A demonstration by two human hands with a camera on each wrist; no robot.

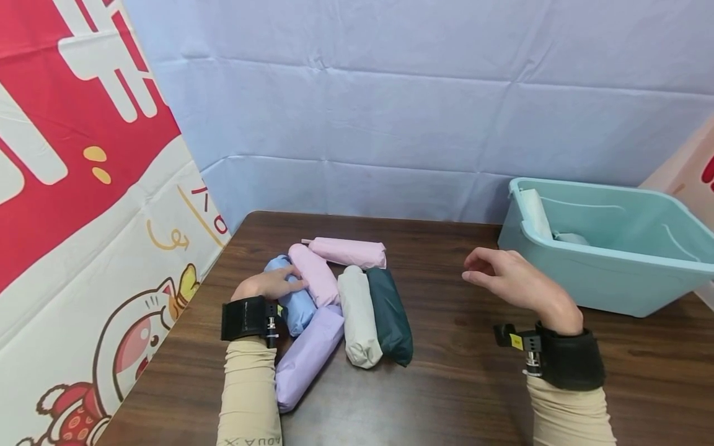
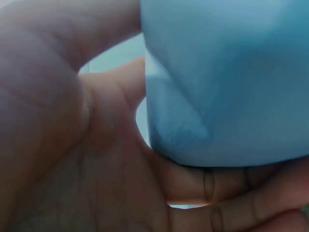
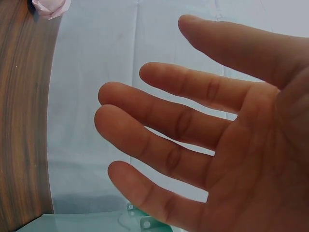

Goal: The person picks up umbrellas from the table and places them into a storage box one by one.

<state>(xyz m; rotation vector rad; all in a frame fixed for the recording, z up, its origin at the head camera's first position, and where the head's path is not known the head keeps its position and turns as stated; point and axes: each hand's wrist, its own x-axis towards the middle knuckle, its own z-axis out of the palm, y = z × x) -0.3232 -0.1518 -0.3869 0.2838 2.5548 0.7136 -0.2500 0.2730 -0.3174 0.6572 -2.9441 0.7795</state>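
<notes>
My left hand (image 1: 271, 284) grips a light blue folded umbrella (image 1: 299, 308); in the left wrist view the blue umbrella (image 2: 231, 87) fills the space between thumb and fingers. Beside those fingertips lies a pink folded umbrella (image 1: 315, 275), with a second pink umbrella (image 1: 348, 252) behind it. A lavender umbrella (image 1: 309, 359) lies nearer, and a pale grey one (image 1: 357, 319) rests against a dark green one (image 1: 389, 316). Over the table at the right hovers my right hand (image 1: 515, 282), holding nothing. Its fingers look loosely extended and spread in the right wrist view.
A light teal plastic bin (image 1: 597, 272) stands on the right side of the brown wooden table (image 1: 446, 371). Inside it are a whitish item (image 1: 535, 214) and a greyish one (image 1: 571, 238). Pale blue cloth (image 1: 390, 111) hangs behind, and a printed red-and-white cloth (image 1: 83, 186) at the left.
</notes>
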